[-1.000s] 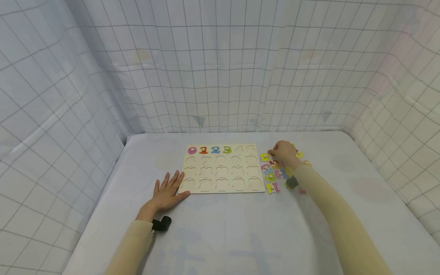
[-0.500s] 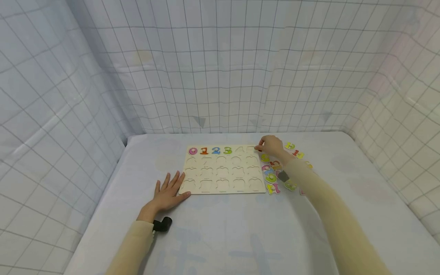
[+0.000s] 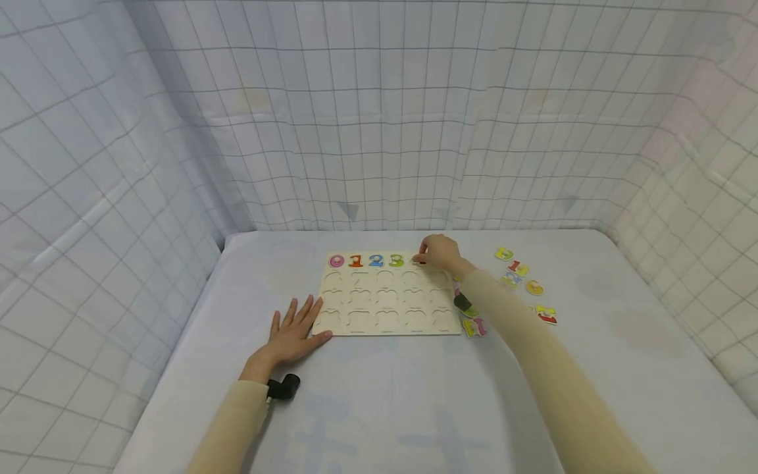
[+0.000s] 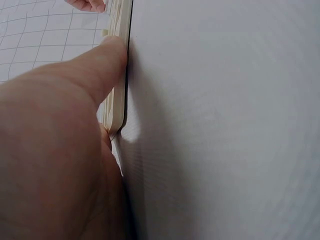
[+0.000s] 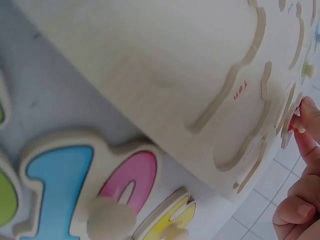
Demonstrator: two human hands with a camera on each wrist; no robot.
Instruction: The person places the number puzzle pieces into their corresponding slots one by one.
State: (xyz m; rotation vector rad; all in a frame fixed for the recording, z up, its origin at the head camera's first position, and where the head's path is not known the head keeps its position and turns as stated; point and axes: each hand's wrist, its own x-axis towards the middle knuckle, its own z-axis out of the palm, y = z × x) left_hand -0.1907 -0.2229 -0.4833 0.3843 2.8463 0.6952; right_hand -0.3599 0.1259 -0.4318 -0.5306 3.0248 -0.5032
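A pale wooden number puzzle board (image 3: 370, 324) lies on the white table, with a purple 0 (image 3: 336, 261), red 1 (image 3: 356, 261), blue 2 (image 3: 376, 261) and green 3 (image 3: 396, 261) set in its back row. My right hand (image 3: 441, 252) pinches a red puzzle piece (image 5: 290, 122) by its knob, tilted over the back row just right of the 3. Its digit is turned away from view. My left hand (image 3: 288, 339) rests with spread fingers at the board's front left corner, the thumb along the front edge. In the left wrist view that thumb (image 4: 102, 57) touches the board's side.
Several loose number pieces lie right of the board, among them a blue-and-pink 10 (image 5: 57, 185), a yellow piece (image 5: 175, 217), a pink-and-yellow 11 (image 3: 474, 327) and a red-and-yellow piece (image 3: 546, 315). My right sleeve (image 3: 521, 342) covers some. Grid-patterned cloth (image 3: 379, 151) hangs behind the table.
My right hand has moved left from the loose pieces, past the board's right edge, to the back row with the red piece. My left hand keeps its place.
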